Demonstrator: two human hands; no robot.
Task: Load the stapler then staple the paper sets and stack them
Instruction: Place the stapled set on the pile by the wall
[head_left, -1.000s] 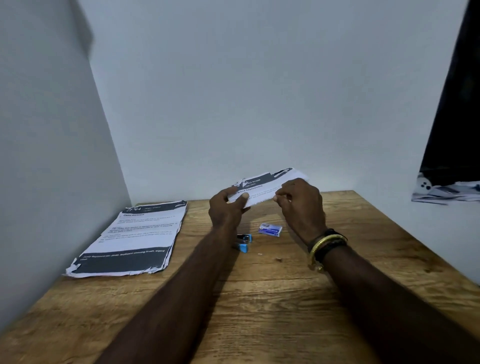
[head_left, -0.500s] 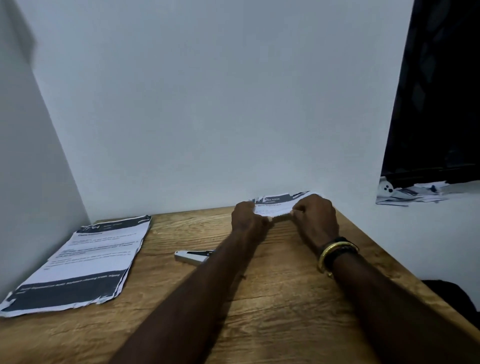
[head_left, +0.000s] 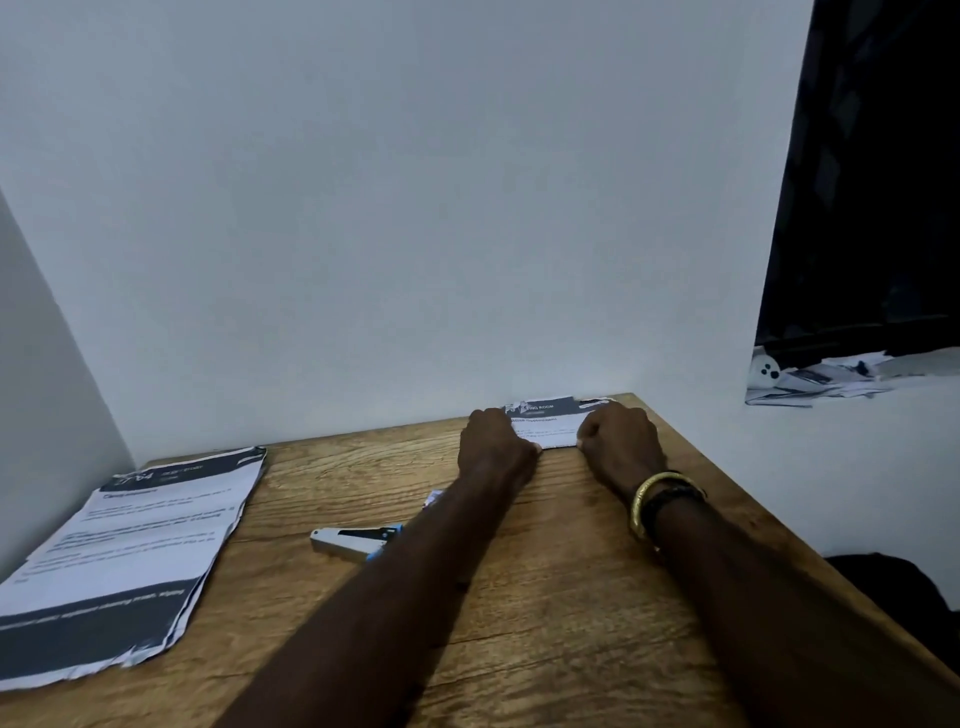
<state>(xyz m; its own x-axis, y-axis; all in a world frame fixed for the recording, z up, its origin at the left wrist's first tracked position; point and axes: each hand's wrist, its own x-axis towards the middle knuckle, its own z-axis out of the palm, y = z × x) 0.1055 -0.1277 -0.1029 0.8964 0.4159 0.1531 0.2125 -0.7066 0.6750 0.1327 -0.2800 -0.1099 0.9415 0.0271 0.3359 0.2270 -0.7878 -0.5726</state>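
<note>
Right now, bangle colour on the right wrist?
Gold bangle, beside a black band; head view.

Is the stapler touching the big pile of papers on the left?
Apart. The head view shows bare wooden table between the stapler and the paper pile.

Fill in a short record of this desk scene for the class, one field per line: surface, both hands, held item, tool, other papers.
surface: wooden table
left hand: closed on the paper set's left edge
right hand: closed on its right edge
held item: paper set, at the table's far edge by the wall
tool: stapler, lying on the table, untouched
other papers: paper stack at far left
</note>
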